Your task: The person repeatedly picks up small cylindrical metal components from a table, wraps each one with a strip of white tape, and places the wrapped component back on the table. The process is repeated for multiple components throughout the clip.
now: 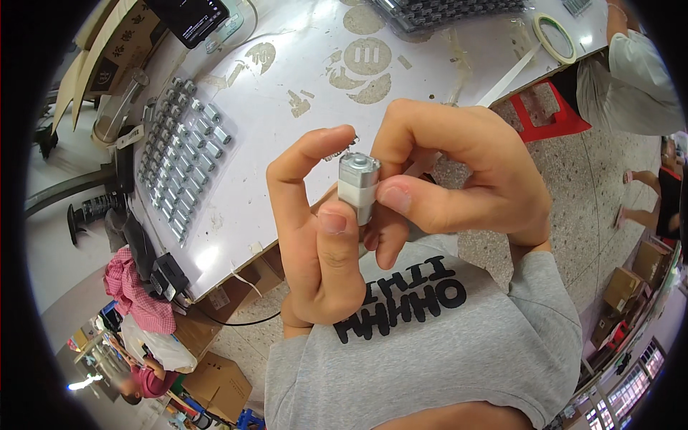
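A small silver electric motor (360, 166) is held upright in front of my chest, with a whitish band of tape (351, 192) around its middle. My left hand (315, 251) grips it from the left, thumb pressed on the near side and index finger arched above, apart from the motor's top. From the right, my right hand (473, 168) is closed on it, with the thumb tip against the taped side and the index finger bent behind. A pale strip shows between that thumb and index finger; I cannot tell whether it belongs to the band. The motor's far side is hidden.
On the white table (301, 64) lies a clear tray (179, 161) of silver motors at left, with another dark tray (451, 14) at the far edge. A tape roll (554, 39), a phone (190, 20), a cardboard box (118, 50) and a red stool (548, 115) surround the workspace. Other people are nearby.
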Available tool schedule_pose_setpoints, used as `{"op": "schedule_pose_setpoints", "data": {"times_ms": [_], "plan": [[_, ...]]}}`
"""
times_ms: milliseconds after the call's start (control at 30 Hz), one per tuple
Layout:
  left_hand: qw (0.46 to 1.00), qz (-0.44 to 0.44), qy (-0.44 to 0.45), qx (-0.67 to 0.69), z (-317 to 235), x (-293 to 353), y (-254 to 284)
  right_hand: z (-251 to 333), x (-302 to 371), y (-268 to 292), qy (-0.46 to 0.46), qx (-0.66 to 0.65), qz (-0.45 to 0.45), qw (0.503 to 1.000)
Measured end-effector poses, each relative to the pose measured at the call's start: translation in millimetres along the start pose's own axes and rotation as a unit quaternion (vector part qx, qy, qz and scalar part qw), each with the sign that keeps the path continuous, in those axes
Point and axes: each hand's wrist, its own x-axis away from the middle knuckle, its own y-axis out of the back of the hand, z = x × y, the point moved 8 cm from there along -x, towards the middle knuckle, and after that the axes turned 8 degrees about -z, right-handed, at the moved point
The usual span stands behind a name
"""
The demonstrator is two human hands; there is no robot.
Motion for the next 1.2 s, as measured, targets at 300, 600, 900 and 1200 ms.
{"op": "schedule_pose_setpoints", "data": {"times_ms": [300, 600, 900, 1200], "plan": [[0.954, -0.104, -0.108, -0.261, -9.0, 6.1, 3.1, 4.0, 0.0, 0.6, 0.037, 0.078, -0.017, 0.996], [0.931, -0.113, -0.111, -0.328, -17.6, -0.1, 9.7, 12.4, 1.2, 1.2, 0.143, 0.216, -0.049, 0.965], [0.967, -0.071, -0.017, -0.244, -11.5, -11.7, 19.9, 29.4, 11.8, -13.6, 0.365, 0.345, -0.057, 0.863], [0.993, -0.016, 0.109, -0.036, 30.2, -20.2, 23.9, 25.6, 26.2, -31.8, 0.532, 0.493, -0.089, 0.682]]}}
